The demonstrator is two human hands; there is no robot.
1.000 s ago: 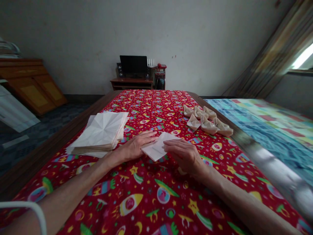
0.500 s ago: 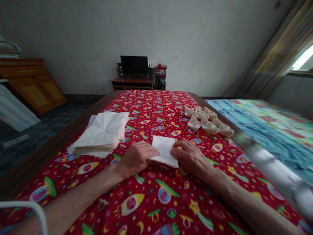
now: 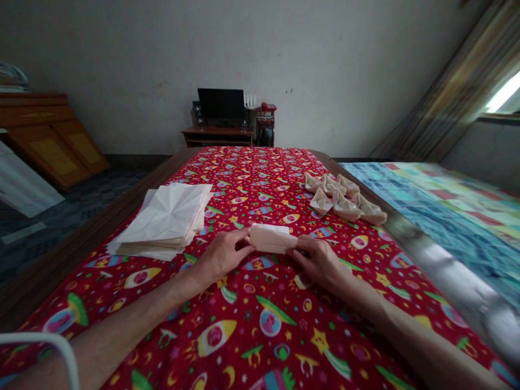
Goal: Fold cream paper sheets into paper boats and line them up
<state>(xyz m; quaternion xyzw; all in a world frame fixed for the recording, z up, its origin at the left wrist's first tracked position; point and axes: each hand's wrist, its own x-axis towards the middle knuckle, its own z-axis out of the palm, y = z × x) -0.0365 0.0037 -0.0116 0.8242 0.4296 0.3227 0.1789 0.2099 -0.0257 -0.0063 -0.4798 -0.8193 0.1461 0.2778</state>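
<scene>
Just below the centre of the frame, a small off-white piece of folded paper [image 3: 272,241] is stretched between the two hands, just above or on a red cloth printed with rockets and stars [image 3: 227,338]; which of the two cannot be told. The left hand [image 3: 221,255] pinches its left end between thumb and fingers, and the right hand [image 3: 320,261] grips its right end in much the same way, so the hands are apart, joined only by the paper. This piece looks partway through: a beige flap lies across the front with a whiter edge showing behind it, and it has none of the hollow, pointed form of the beige folded-paper shapes [image 3: 346,207] at the right of the frame. Those look finished, about six of them in two close rows, though some may be nested and hard to count. Left of centre sits a thick, uneven stack of white and beige paper sheets [image 3: 168,211]; the top one is opened flat, with creases fanning from its middle. Judging by that stack, far more paper lies unshaped than shaped.
</scene>
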